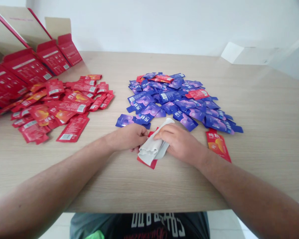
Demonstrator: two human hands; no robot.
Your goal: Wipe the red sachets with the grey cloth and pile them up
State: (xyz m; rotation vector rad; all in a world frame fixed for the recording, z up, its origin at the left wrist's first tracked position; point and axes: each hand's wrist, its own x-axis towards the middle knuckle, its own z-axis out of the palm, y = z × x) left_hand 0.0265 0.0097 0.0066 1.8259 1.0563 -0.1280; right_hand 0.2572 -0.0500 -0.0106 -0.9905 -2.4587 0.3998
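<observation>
A grey cloth lies folded over a red sachet near the table's front middle. My right hand presses down on the cloth, fingers curled over it. My left hand pinches the sachet's left edge beside the cloth. Just behind my hands spreads a pile of blue sachets with a few red ones mixed in. One red sachet lies alone next to my right wrist.
A heap of red sachets covers the table's left side. Open red cartons stand at the far left. A white folded box sits at the far right. The wooden table meets a white wall behind.
</observation>
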